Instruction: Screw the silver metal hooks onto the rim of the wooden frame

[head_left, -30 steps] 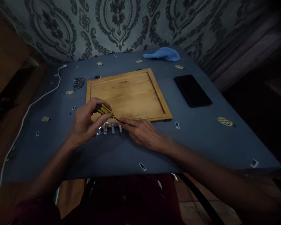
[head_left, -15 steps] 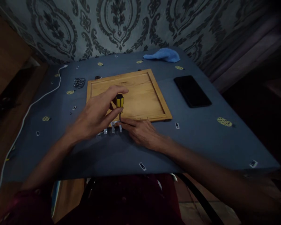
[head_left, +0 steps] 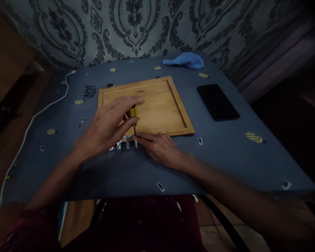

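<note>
My left hand point(head_left: 106, 122) is closed around a screwdriver point(head_left: 133, 112) with a yellow and black handle, held upright with its shaft pointing down. The tip meets a metal hook rack point(head_left: 127, 142) at the near edge of a framed wooden panel point(head_left: 154, 108). Several silvery hooks hang from that edge, partly hidden behind my left hand. From the right, my right hand point(head_left: 161, 148) reaches in, fingers together, gripping the end of the rack against the panel's edge beside the screwdriver tip. Any screw under the tip is too small to make out.
A black phone point(head_left: 218, 102) lies right of the panel, and a blue cloth point(head_left: 185, 61) at the back. More metal hooks point(head_left: 89, 91) sit at the left, near a white cable point(head_left: 48, 104). A tiny dark piece point(head_left: 79, 126) lies on the blue tablecloth point(head_left: 215, 157).
My left hand's fingers have shifted slightly on the screwdriver handle, which has turned a little. The view has moved slightly; my right hand stays in place.
</note>
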`<state>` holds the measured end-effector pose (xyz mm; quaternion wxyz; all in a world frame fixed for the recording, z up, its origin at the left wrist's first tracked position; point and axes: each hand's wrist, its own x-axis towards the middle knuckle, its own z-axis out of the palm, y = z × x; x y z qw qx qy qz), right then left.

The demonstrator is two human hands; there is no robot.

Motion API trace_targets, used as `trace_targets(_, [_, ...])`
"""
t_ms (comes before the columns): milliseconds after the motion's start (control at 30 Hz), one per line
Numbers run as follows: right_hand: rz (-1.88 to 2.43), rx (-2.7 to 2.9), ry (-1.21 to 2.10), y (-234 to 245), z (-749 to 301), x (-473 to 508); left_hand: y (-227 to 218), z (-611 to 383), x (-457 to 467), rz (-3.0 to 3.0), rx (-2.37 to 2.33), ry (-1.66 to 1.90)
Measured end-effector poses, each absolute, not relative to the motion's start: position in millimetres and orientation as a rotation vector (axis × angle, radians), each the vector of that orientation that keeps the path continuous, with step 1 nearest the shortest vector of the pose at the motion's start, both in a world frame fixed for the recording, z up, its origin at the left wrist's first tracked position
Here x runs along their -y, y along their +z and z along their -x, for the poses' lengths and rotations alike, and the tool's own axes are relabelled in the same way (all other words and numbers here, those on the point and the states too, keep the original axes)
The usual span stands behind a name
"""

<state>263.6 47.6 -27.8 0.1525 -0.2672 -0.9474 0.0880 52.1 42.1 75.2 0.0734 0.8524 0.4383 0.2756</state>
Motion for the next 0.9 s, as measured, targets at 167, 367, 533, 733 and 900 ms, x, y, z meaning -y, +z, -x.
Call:
trace_targets(167, [0.754,2.726,0.238,-29.1,-263.6,-47.7,72.9,-52.1,-42.6,-2.547,-1.329,0.825])
trace_targets(367, [0.759,2.744,0.198,-26.7,-264.2,-47.4,70.8,-51.3,-44.3,-2.546,-1.356,0.858])
trace_targets(533, [0.754,2.734,0.214,-26.7,-264.5,-47.7,74.8,-49.7,-41.8,-2.531,-1.312,0.839])
trace_targets(733, [0.756,2.736,0.201,-27.4,-264.8,-47.1,69.2,-51.8,-43.9,-2.57,-1.345,0.851])
trace_targets(900, [0.741,2.728,0.227,-26.9,-265.0,-48.0,70.5,-50.0,-43.3,-2.633,-1.34,0.841])
